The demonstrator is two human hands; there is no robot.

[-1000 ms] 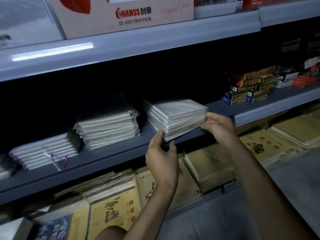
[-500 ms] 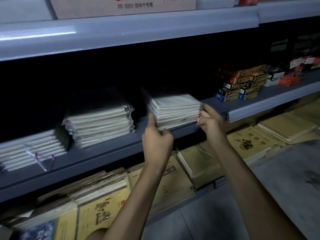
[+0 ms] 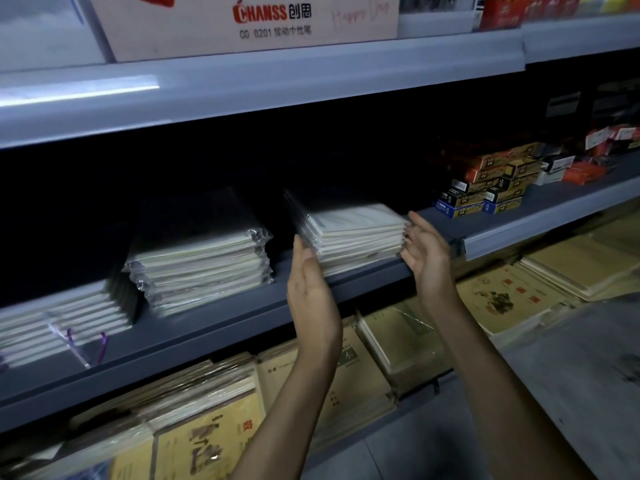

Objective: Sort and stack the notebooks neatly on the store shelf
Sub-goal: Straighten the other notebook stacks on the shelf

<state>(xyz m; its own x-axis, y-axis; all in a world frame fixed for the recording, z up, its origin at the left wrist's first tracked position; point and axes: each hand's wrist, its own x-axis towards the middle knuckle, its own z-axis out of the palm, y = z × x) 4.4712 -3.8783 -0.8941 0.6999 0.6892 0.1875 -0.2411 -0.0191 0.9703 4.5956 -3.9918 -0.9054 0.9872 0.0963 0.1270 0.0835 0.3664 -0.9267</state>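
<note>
A stack of white spiral notebooks [image 3: 353,233] in clear wrap lies on the grey middle shelf [image 3: 214,327]. My left hand [image 3: 310,285] has straight fingers pressed flat against the stack's left front corner. Against the stack's right side rests my right hand [image 3: 424,245], palm inward with its fingers straight. Two more stacks sit to the left on the same shelf: a wrapped stack [image 3: 201,268] and a lower stack [image 3: 59,327] at the far left.
Small orange, black and blue boxes [image 3: 491,185] are piled on the shelf to the right. The lower shelf holds yellow-brown exercise books [image 3: 401,344]. A cardboard box [image 3: 249,22] stands on the upper shelf, whose edge overhangs the notebooks.
The stack went from held at the shelf's front edge to lying further back on the shelf. Both hands let go of their grip and now lie flat against its sides.
</note>
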